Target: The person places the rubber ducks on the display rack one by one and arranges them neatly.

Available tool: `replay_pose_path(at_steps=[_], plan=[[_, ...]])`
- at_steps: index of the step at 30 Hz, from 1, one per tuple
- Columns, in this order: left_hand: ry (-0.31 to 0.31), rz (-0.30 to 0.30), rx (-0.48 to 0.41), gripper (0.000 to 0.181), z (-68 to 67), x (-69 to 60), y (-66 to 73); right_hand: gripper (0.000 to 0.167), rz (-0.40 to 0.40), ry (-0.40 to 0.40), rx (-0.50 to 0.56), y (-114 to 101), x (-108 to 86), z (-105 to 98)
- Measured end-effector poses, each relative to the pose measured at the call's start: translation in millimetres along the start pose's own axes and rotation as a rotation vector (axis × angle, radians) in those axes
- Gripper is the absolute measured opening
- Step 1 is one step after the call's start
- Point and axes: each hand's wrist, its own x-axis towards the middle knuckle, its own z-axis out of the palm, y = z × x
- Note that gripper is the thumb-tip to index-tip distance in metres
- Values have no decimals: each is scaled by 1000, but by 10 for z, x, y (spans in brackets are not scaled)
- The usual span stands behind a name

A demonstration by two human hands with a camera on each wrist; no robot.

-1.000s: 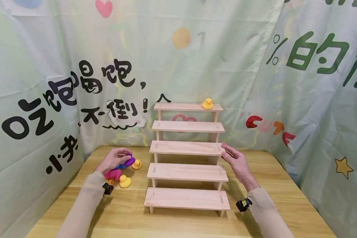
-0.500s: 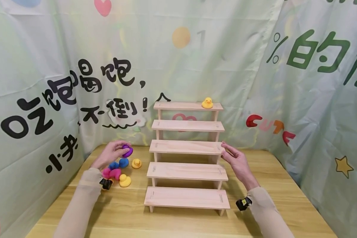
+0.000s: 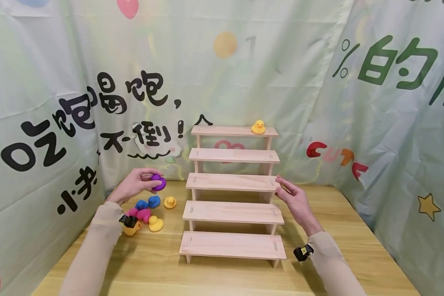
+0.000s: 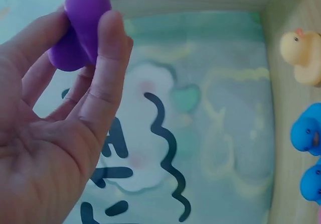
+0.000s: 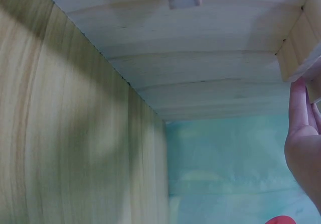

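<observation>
My left hand (image 3: 135, 183) pinches a purple rubber duck (image 3: 158, 182) between thumb and fingers, raised off the table left of the wooden step stand (image 3: 232, 182). In the left wrist view, the purple duck (image 4: 88, 25) sits at the fingertips, partly covered by them. My right hand (image 3: 295, 203) holds the right end of the stand's middle step with thumb and fingertips. The right wrist view shows that hand (image 5: 306, 143) at the board's end, partly cut off by the frame edge. A small yellow duck (image 3: 258, 127) stands on the top step, towards its right end.
Below my left hand, blue ducks (image 3: 154, 201), pink ducks (image 3: 143, 215) and yellow ducks (image 3: 156, 224) lie grouped on the wooden table (image 3: 229, 279). Another yellow duck (image 3: 170, 202) sits nearer the stand. Printed cloth (image 3: 274, 78) surrounds the table's back and sides.
My left hand has lifted the purple duck from the group and drawn it up and slightly left, uncovering the blue ducks. The right hand stays at the middle step.
</observation>
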Motion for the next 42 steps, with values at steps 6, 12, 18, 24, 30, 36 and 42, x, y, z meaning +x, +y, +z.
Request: replay_pose_path(at_steps=[6,12,18,24,30,36,42], plan=[[-12,37,-83,38,31,95,156,52,-4,1,-2,-11,-1,-3],[15,108,-63,41,72,205,307,48,-21,7,22,9,2,-3],[82,124,-33,45,123,322,456,49,-20,10,27,14,11,-3],[147,177,-52,39,235,456,587,50,-15,12,16,5,2,-1],[172,196,-93,25,355,573,677,49,-10,11,12,10,-7,10],[210,214,-68,31,435,677,762,48,-5,13,11,17,-6,11],[193,158,-114,39,485,731,895,44,-21,11,28,17,-7,4]])
